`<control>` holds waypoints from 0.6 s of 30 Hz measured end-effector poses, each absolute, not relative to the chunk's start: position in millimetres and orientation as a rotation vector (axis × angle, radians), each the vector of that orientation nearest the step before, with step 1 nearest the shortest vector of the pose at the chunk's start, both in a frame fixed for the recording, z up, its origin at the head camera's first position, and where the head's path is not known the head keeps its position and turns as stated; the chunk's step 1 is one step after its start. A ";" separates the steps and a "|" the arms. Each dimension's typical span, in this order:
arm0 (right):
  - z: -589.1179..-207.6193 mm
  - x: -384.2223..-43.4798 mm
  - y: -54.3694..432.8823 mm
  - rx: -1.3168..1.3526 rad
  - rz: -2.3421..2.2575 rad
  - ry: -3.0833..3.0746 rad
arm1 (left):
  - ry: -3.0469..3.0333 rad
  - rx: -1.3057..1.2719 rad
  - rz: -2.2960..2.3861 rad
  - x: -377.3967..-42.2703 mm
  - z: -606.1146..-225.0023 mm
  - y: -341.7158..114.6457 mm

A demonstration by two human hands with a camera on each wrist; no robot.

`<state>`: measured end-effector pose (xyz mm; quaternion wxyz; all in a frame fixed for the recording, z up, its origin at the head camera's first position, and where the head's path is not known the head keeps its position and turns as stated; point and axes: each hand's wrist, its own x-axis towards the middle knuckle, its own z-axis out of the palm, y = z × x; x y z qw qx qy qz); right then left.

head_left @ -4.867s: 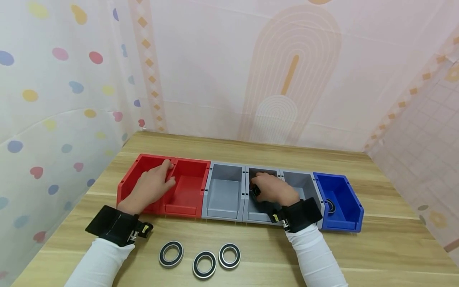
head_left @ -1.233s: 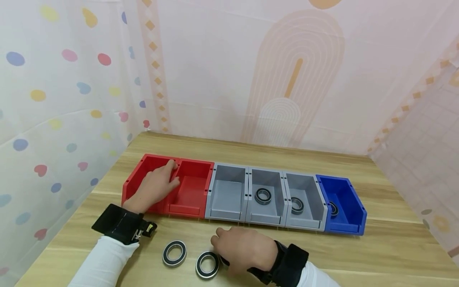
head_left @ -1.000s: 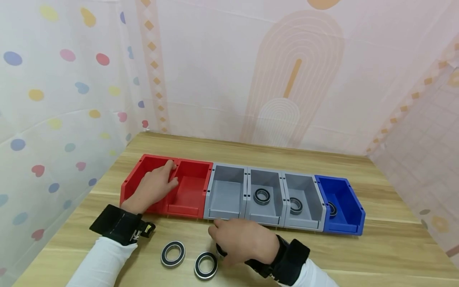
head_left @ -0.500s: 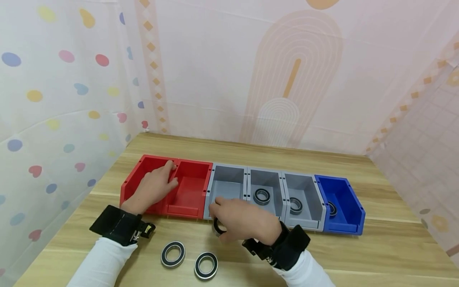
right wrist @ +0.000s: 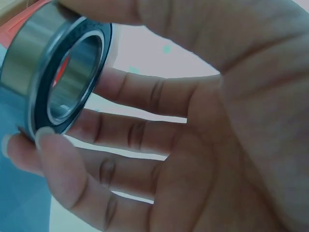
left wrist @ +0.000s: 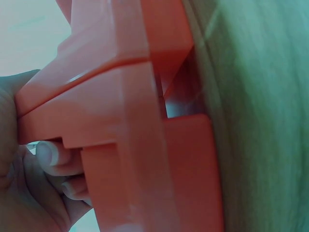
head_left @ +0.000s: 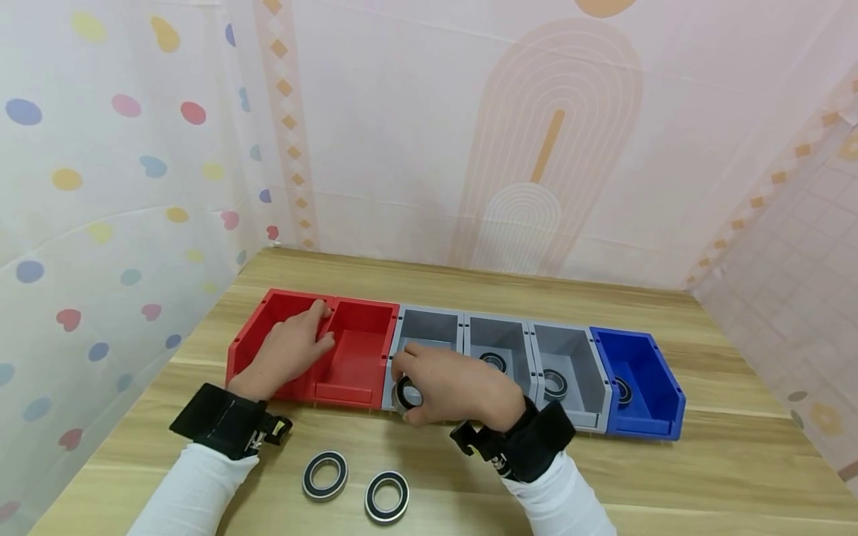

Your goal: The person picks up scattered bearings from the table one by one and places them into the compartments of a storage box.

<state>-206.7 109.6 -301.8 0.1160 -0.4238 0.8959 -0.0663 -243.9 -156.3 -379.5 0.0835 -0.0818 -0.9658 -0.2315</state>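
Observation:
My right hand point(head_left: 462, 383) pinches a ball bearing point(head_left: 399, 396) over the front of the left grey bin point(head_left: 432, 321). In the right wrist view, thumb and fingertips hold the bearing point(right wrist: 41, 63) by its outer rim, tilted, its dark seal and steel bore showing. At the far left, my left hand point(head_left: 284, 350) lies over the wall shared by the two red bins point(head_left: 358, 346). The left wrist view shows its fingers point(left wrist: 58, 157) curled round the red bin wall point(left wrist: 96, 101). Two more bearings, one left point(head_left: 325, 476) and one right point(head_left: 386, 497), lie on the table in front.
The bins stand side by side in one row. The middle grey bin point(head_left: 499, 331), the right grey bin point(head_left: 570, 346) and the blue bin point(head_left: 643, 372) each hold one bearing. A patterned curtain point(head_left: 375, 149) hangs behind the wooden table point(head_left: 737, 447).
My right hand has left the middle grey bin, where a bearing now lies, and picked up another bearing from the table, lifting it to the left grey bin. My left hand stays put.

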 end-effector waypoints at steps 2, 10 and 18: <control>-302.6 -208.3 109.4 -1.249 -0.192 2.629 | -2.885 -0.242 -0.693 -243.9 -379.9 -156.3; -298.1 -216.1 109.9 -1.247 -0.247 2.671 | -2.886 -0.240 -0.698 -244.8 -380.5 -155.9; -296.0 -222.7 106.3 -1.277 -0.358 2.659 | -2.886 -0.238 -0.694 -244.7 -380.7 -156.2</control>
